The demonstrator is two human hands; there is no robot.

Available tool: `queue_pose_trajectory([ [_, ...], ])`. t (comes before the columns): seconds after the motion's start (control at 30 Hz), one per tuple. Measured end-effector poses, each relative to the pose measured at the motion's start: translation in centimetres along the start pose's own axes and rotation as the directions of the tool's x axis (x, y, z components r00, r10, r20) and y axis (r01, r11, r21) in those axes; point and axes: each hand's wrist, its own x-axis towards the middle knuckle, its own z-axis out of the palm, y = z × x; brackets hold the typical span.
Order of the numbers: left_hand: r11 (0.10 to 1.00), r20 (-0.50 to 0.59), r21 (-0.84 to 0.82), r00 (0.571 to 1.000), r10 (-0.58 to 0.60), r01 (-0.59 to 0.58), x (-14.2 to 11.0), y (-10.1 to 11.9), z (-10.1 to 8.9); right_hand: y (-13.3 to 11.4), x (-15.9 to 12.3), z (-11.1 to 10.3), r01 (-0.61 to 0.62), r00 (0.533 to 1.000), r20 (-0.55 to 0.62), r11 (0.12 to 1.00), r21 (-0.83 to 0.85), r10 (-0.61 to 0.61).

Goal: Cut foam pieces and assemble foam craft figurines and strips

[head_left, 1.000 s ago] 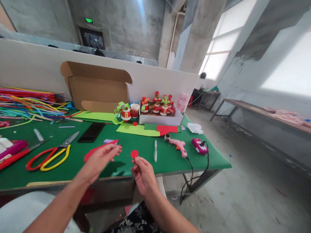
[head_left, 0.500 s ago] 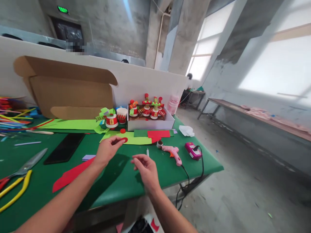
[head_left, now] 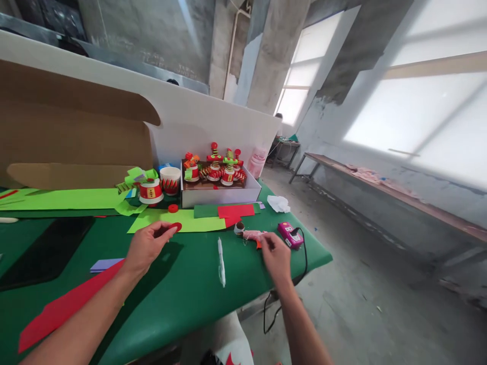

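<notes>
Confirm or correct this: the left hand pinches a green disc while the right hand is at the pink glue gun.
Wrong colour: the head view shows the left hand pinching a red disc, not green, while the right hand is at the pink glue gun.

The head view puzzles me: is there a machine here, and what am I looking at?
There is no robot here: these are a person's two bare hands, seen by a camera worn on the head, looking forward and down. The left hand pinches a red disc. The right hand is at the pink glue gun, covering its handle; I can't tell whether it grips it. On the green table lie a white pen and lime paper; behind stands a white box holding small decorated figures.
</notes>
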Motion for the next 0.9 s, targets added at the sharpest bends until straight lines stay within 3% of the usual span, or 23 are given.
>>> queue_pose_trajectory([
  [0.17,0.982,0.125,-0.177,0.991,-0.037,0.059,0.0,-0.1,0.6,2.8,1.6,-4.3,-0.069,0.997,-0.062,0.923,-0.377,0.049],
  [0.3,0.984,0.132,-0.17,0.991,-0.033,0.055,-0.1,-0.4,0.4,3.2,1.9,-5.5,-0.144,0.986,0.001,0.865,-0.481,0.164],
  [0.5,0.994,0.157,-0.106,0.987,-0.014,0.031,-0.2,-0.6,0.6,1.8,2.3,-4.9,-0.136,0.95,0.168,0.833,-0.537,0.263],
  [0.7,0.999,0.181,-0.044,0.983,-0.01,0.018,-0.3,-0.7,0.5,0.7,2.8,-3.0,-0.106,0.857,0.345,0.786,-0.61,0.384],
  [0.8,0.999,0.195,-0.047,0.981,0.001,0.008,-0.3,-0.6,0.5,1.1,3.0,-2.5,-0.056,0.859,0.37,0.783,-0.62,0.355],
  [0.9,0.998,0.188,-0.055,0.982,0.002,0.008,-0.3,-0.4,0.5,1.8,2.9,-2.8,-0.168,0.89,0.284,0.836,-0.523,0.357],
])
